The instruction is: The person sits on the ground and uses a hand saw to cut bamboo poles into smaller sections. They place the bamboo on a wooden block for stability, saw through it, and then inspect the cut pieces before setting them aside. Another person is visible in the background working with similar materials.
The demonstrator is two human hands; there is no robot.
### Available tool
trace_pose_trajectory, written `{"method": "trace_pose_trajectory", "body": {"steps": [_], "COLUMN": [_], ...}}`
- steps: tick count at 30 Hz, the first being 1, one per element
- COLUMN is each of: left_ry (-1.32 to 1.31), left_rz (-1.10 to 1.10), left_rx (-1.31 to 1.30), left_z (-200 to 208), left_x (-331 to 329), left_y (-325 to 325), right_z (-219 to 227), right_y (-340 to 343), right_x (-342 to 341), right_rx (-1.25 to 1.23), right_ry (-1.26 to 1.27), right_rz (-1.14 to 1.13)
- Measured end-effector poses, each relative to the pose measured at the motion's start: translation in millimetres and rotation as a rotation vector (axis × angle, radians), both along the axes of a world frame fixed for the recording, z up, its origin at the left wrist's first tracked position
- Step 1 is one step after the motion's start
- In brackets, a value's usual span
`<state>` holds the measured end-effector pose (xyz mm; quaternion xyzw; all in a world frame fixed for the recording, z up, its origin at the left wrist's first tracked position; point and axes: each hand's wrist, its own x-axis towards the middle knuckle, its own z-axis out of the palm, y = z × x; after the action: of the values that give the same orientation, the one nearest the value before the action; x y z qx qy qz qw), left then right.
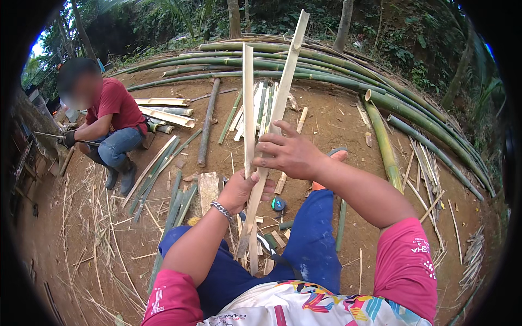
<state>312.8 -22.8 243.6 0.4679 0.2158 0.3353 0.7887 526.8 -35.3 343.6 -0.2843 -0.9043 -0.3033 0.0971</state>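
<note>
Two long split bamboo strips stand upright in front of me, crossing low between my knees. My left hand (237, 192) is closed around both near their lower part, with a chain bracelet at the wrist. The left bamboo strip (248, 92) shows a hollow, pale inner face. The right bamboo strip (289, 70) is longer and leans to the right at its top. My right hand (292, 152) wraps its fingers across this right strip, above my left hand; its thumb is hidden. A small round teal-and-black device (278, 204) lies on the ground beyond the strips.
Long green bamboo poles (321, 81) lie across the back and curve down the right. A co-worker in a red shirt (114, 103) sits at the left holding a rod-like tool. Cut strips (157, 168), a wood block (209, 190) and thin shavings (100, 228) litter the dirt.
</note>
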Motion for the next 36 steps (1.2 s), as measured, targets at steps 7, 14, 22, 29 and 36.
{"method": "trace_pose_trajectory", "body": {"steps": [7,14,22,29,36], "left_ry": [0.054,0.008,0.063,0.046,0.012], "left_rz": [0.049,0.128,0.142,0.031,-0.009], "left_rx": [0.017,0.027,0.083,0.006,-0.036], "left_z": [0,1,-10,-8,-3], "left_x": [-3,0,5,3,2], "left_y": [-4,-6,-12,-8,1], "right_z": [-2,-24,-30,-47,-55], "right_y": [3,7,11,22,37], "right_x": [-9,-14,-58,-70,-77], "right_rx": [0.009,0.072,-0.713,-0.645,-0.548], "right_ry": [0.03,0.545,1.684,1.693,1.618], "right_rz": [0.028,-0.064,-0.031,0.083,0.138]}}
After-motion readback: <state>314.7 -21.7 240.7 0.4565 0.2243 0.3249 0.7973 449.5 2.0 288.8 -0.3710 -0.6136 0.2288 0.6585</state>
